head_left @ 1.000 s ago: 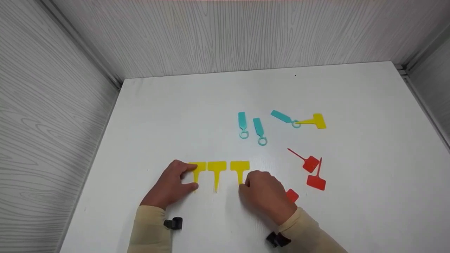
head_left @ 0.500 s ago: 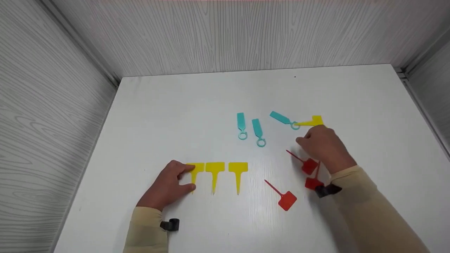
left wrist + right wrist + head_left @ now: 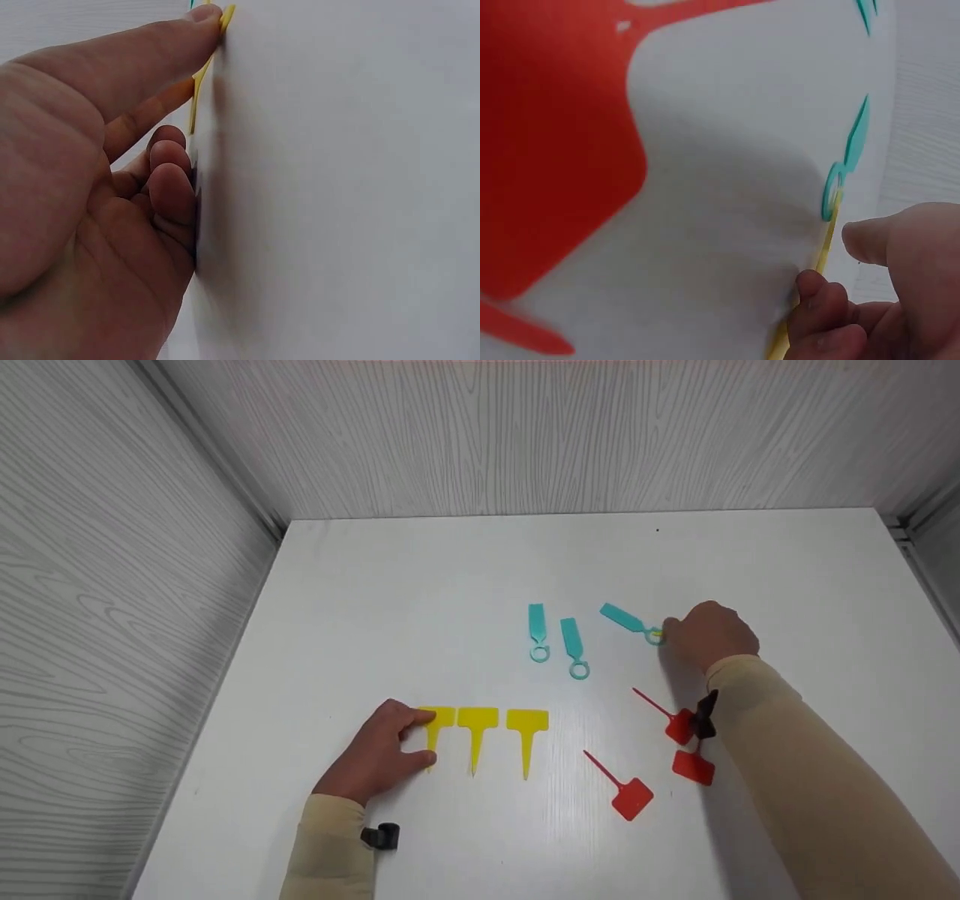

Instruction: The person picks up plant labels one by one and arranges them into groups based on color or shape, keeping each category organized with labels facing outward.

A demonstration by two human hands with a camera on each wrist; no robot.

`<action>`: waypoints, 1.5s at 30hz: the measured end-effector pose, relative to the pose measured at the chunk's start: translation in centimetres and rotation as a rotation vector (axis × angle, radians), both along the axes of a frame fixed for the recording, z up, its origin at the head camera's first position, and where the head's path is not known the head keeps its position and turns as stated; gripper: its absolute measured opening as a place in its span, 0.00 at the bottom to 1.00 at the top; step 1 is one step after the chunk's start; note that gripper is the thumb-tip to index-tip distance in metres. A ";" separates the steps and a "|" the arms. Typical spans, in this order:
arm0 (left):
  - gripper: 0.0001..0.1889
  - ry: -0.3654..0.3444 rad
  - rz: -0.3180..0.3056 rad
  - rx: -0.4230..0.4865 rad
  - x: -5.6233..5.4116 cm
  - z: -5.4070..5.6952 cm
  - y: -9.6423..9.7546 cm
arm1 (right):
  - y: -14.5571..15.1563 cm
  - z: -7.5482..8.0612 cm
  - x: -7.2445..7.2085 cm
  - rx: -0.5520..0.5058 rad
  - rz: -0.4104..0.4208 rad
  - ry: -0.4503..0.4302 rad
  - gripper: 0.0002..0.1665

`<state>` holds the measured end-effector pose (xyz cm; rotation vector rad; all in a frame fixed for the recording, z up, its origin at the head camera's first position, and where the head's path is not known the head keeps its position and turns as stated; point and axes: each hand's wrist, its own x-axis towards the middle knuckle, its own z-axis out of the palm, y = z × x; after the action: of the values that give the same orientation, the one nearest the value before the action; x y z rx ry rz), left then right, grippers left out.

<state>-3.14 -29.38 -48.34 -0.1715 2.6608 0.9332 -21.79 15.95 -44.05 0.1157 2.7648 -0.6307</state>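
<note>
Spreading across most of the frame, the white table (image 3: 420, 577) gave the flat tags nothing visible to lodge against, so a light brush could have slid them. The right sleeve (image 3: 795, 742) rose from the lower right; dragged low, it could have swept things along. Left of lower centre, the left hand (image 3: 382, 750) rested a spread thumb and forefinger on the leftmost yellow tag (image 3: 444, 717); a twitch could have skewed it into the middle yellow tag (image 3: 478, 718) just beside. At upper right, the right hand (image 3: 709, 637) covered most of the far yellow tag (image 3: 829, 234); its thumb stood apart, and whether the bent fingers had any hold I could not tell. The upper red tag (image 3: 679, 727) lay nearest that sleeve's path. Smallest, the teal ring (image 3: 826, 201) overlapped the far yellow tag's tip: a careless lift might have snagged it.
</note>
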 end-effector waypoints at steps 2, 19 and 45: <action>0.30 0.006 -0.010 0.015 -0.1 0.2 0.0 | 0.2 0.6 0.4 -0.019 -0.010 0.002 0.24; 0.31 0.004 -0.015 0.019 -0.1 0.2 0.0 | 1.0 0.7 -0.4 0.120 0.037 -0.057 0.15; 0.31 0.005 -0.019 0.026 -0.2 -0.5 -0.1 | -0.1 1.6 3.4 0.015 -0.046 -0.117 0.26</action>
<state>-3.31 -29.45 -48.84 -0.1375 2.6487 0.9632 -18.37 15.90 -42.50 0.2130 2.6613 -0.5956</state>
